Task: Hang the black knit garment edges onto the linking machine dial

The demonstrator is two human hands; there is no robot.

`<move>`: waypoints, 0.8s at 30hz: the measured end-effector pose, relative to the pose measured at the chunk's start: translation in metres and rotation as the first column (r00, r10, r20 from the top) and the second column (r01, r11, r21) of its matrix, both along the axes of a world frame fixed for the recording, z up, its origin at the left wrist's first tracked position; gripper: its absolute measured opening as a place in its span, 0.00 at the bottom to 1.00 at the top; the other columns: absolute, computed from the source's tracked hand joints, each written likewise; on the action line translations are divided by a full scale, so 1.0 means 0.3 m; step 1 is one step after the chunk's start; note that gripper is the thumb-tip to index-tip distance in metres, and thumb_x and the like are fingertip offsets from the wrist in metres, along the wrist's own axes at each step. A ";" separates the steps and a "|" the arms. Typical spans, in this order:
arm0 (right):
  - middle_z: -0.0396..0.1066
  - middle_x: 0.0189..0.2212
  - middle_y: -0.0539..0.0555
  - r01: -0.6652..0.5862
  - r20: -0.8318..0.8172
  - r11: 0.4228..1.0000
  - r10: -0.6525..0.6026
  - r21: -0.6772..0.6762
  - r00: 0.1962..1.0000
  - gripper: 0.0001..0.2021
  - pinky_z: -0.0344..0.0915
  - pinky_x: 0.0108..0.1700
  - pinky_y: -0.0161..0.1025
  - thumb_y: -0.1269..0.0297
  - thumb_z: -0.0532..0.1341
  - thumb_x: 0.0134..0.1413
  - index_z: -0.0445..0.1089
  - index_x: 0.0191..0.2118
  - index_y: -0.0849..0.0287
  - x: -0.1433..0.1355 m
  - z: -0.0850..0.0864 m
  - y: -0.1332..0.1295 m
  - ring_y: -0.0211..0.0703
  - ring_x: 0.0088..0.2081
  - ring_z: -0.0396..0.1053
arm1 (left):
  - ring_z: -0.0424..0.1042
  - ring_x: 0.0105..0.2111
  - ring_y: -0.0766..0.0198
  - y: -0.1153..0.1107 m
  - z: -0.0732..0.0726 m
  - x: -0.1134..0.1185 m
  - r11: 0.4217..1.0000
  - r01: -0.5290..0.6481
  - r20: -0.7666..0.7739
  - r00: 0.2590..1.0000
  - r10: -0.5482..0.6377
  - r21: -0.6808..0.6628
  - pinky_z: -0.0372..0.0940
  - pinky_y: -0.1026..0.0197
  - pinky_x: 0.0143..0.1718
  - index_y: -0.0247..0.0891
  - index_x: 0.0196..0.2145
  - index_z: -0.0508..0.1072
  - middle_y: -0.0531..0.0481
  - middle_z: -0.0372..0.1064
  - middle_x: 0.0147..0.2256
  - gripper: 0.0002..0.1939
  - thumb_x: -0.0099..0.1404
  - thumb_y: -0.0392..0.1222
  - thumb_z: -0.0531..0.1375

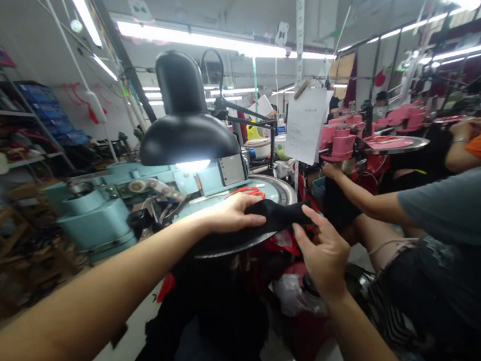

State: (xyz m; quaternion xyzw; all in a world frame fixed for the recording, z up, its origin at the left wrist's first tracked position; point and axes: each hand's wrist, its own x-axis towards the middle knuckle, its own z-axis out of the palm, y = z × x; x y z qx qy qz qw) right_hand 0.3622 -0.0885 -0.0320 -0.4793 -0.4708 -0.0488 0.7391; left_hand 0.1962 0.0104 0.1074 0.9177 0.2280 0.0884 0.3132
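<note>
One dark black fabric strip (277, 214), smooth, slightly creased

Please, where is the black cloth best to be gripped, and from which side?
I would pinch the black cloth at its right end, coming from the right, thumb against fingers: it looks narrow there and reaches beyond the round plate. The left hand covers part of its other side.
</note>
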 end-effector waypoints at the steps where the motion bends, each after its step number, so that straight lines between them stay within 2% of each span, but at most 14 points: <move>1: 0.79 0.42 0.56 0.008 0.103 1.000 -0.010 0.016 0.995 0.14 0.71 0.55 0.50 0.66 0.64 0.56 0.77 0.49 0.56 -0.001 0.004 0.011 0.49 0.43 0.77 | 0.68 0.31 0.63 -0.003 0.008 0.006 1.000 -0.007 -0.015 1.000 0.007 0.013 0.62 0.66 0.33 0.34 0.35 0.74 0.53 0.68 0.30 0.10 0.57 0.43 0.60; 2: 0.79 0.43 0.56 -0.040 0.189 0.999 0.038 0.007 0.981 0.14 0.71 0.55 0.48 0.67 0.64 0.57 0.77 0.49 0.55 0.000 0.011 0.019 0.49 0.44 0.77 | 0.67 0.30 0.64 -0.007 0.014 0.013 1.000 -0.014 -0.026 1.000 0.015 0.028 0.61 0.66 0.32 0.34 0.33 0.74 0.53 0.68 0.29 0.08 0.57 0.41 0.60; 3: 0.79 0.45 0.55 -0.135 0.249 0.990 0.140 -0.040 0.958 0.15 0.71 0.54 0.47 0.67 0.63 0.57 0.76 0.50 0.54 0.005 0.022 0.023 0.49 0.45 0.76 | 0.67 0.30 0.64 -0.010 0.018 0.020 0.999 -0.020 -0.031 0.999 0.021 0.043 0.60 0.67 0.31 0.34 0.32 0.74 0.53 0.67 0.28 0.07 0.56 0.40 0.60; 5: 0.78 0.47 0.54 -0.324 0.249 0.929 0.361 -0.178 0.899 0.17 0.73 0.52 0.44 0.66 0.60 0.60 0.74 0.54 0.54 0.025 0.046 0.023 0.47 0.47 0.76 | 0.66 0.29 0.64 -0.015 0.014 0.030 0.998 -0.030 -0.026 0.999 0.032 0.063 0.60 0.67 0.29 0.34 0.30 0.74 0.53 0.68 0.28 0.07 0.56 0.41 0.61; 6: 0.77 0.48 0.55 -0.366 0.209 0.906 0.409 -0.214 0.888 0.17 0.72 0.52 0.44 0.65 0.59 0.61 0.73 0.55 0.54 0.038 0.057 0.020 0.47 0.48 0.76 | 0.67 0.29 0.64 -0.014 0.007 0.033 0.997 -0.038 -0.016 0.999 0.039 0.068 0.60 0.67 0.30 0.34 0.31 0.75 0.53 0.68 0.28 0.09 0.57 0.43 0.62; 9: 0.78 0.45 0.56 -0.344 0.015 0.923 0.351 -0.171 0.936 0.15 0.72 0.50 0.45 0.62 0.60 0.61 0.75 0.51 0.57 0.083 0.071 0.010 0.48 0.45 0.76 | 0.66 0.29 0.65 -0.003 -0.024 0.031 0.996 -0.056 0.026 0.998 0.054 0.072 0.61 0.66 0.31 0.33 0.33 0.76 0.53 0.68 0.28 0.13 0.59 0.48 0.62; 11: 0.78 0.42 0.57 -0.360 -0.110 0.923 0.347 -0.135 0.931 0.16 0.73 0.47 0.46 0.60 0.64 0.58 0.75 0.50 0.58 0.107 0.063 0.008 0.48 0.42 0.76 | 0.65 0.27 0.65 0.006 -0.042 0.026 0.995 -0.066 0.041 0.997 0.063 0.070 0.60 0.66 0.29 0.33 0.32 0.75 0.53 0.67 0.27 0.14 0.59 0.49 0.62; 13: 0.77 0.42 0.57 -0.392 -0.156 0.910 0.371 -0.135 0.915 0.19 0.73 0.47 0.48 0.58 0.65 0.56 0.72 0.53 0.58 0.119 0.051 0.015 0.49 0.42 0.76 | 0.65 0.26 0.66 0.008 -0.049 0.023 0.996 -0.064 0.049 0.997 0.061 0.067 0.60 0.66 0.28 0.33 0.32 0.76 0.53 0.67 0.26 0.14 0.59 0.49 0.62; 16: 0.73 0.49 0.60 -0.320 0.007 0.932 0.326 -0.171 0.945 0.27 0.64 0.58 0.57 0.54 0.67 0.52 0.68 0.57 0.57 0.111 0.054 0.037 0.55 0.52 0.70 | 0.69 0.32 0.63 -0.002 -0.038 0.026 0.996 -0.030 0.099 0.995 0.021 0.090 0.64 0.65 0.36 0.33 0.36 0.77 0.52 0.70 0.31 0.13 0.60 0.46 0.61; 17: 0.71 0.51 0.61 -0.300 0.084 0.936 0.319 -0.183 0.944 0.26 0.60 0.61 0.59 0.54 0.67 0.52 0.70 0.55 0.57 0.104 0.063 0.044 0.57 0.56 0.67 | 0.69 0.33 0.63 -0.007 -0.028 0.031 0.995 -0.008 0.110 0.994 -0.003 0.100 0.64 0.65 0.38 0.33 0.38 0.77 0.51 0.71 0.31 0.13 0.60 0.44 0.61; 19: 0.71 0.52 0.60 -0.294 0.194 0.936 0.330 -0.192 0.924 0.15 0.56 0.63 0.58 0.55 0.66 0.53 0.75 0.45 0.56 0.096 0.087 0.054 0.58 0.58 0.64 | 0.68 0.30 0.65 -0.012 -0.005 0.045 0.993 0.035 0.082 0.996 -0.044 0.115 0.63 0.66 0.35 0.34 0.39 0.78 0.53 0.70 0.29 0.12 0.59 0.42 0.62; 21: 0.72 0.49 0.59 -0.319 0.219 0.930 0.355 -0.181 0.909 0.07 0.60 0.60 0.54 0.59 0.64 0.56 0.75 0.36 0.55 0.099 0.108 0.052 0.55 0.55 0.66 | 0.66 0.26 0.68 -0.011 0.023 0.066 0.993 0.061 0.035 0.997 -0.065 0.103 0.61 0.67 0.29 0.34 0.35 0.79 0.54 0.69 0.26 0.10 0.56 0.41 0.65; 23: 0.73 0.48 0.58 -0.374 0.162 0.913 0.399 -0.162 0.903 0.05 0.63 0.58 0.52 0.61 0.63 0.57 0.74 0.36 0.55 0.115 0.119 0.042 0.52 0.53 0.69 | 0.66 0.25 0.69 -0.008 0.051 0.090 0.995 0.060 0.046 0.997 -0.064 0.084 0.60 0.68 0.27 0.34 0.30 0.78 0.55 0.68 0.24 0.08 0.54 0.43 0.67; 24: 0.72 0.49 0.57 -0.424 0.114 0.890 0.445 -0.164 0.888 0.06 0.63 0.58 0.51 0.61 0.64 0.57 0.73 0.39 0.55 0.124 0.120 0.036 0.52 0.53 0.69 | 0.66 0.26 0.69 -0.008 0.066 0.103 0.995 0.061 0.073 0.995 -0.066 0.074 0.60 0.68 0.28 0.34 0.29 0.78 0.55 0.69 0.25 0.08 0.54 0.42 0.67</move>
